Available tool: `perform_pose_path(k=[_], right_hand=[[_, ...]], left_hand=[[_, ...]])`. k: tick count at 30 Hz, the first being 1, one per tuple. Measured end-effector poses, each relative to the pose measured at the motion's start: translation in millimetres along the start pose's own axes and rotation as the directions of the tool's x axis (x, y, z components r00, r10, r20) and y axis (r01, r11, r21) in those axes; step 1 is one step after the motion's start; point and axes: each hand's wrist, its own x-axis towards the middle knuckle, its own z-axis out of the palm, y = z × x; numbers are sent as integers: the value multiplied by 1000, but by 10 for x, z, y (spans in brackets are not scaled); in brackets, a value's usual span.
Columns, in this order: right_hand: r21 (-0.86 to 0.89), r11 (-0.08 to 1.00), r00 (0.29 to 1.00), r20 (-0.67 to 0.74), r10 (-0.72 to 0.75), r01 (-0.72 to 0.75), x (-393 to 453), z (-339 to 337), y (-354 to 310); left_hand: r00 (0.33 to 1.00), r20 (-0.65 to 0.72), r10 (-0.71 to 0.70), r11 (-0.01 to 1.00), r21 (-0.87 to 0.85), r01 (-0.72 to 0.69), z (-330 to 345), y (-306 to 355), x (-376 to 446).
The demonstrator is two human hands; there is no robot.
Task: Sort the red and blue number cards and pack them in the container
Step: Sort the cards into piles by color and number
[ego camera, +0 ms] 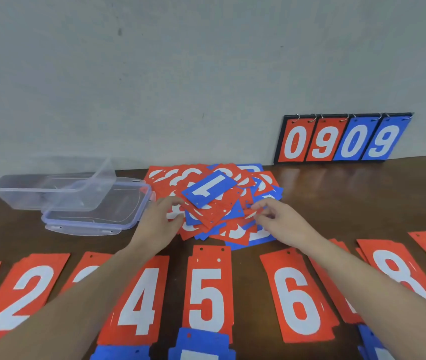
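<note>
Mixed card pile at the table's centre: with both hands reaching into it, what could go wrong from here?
1. The blue 1 card lies loose on top of the pile; the left hand or right hand tugging lower cards could slide it off.
2. Either forearm crosses the sorted red row and may drag the red 4 card or red 6 card.

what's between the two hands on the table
In the head view, the mixed pile of red and blue cards lies between the left hand and right hand, a blue 1 card on top.
</note>
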Motion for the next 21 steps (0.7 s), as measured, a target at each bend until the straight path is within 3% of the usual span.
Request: perform_pose_path(k=[7, 13, 18, 21], right_hand=[[-33, 999, 999, -39, -20, 19, 372, -140, 162], [-141, 974, 981, -64, -185, 174, 570, 29, 66], [-372, 857, 924, 6, -383, 357, 717, 244, 44], [-462, 803, 906, 1, -423, 376, 806, 336, 5]], left_hand=[[994, 6, 105, 984, 147, -105, 302, 154, 465], [960, 210, 188, 908, 335, -251, 414, 6, 605], [965, 175, 193, 860, 444, -252, 255, -6, 550], [957, 112, 267, 834, 470, -288, 80, -95, 433]])
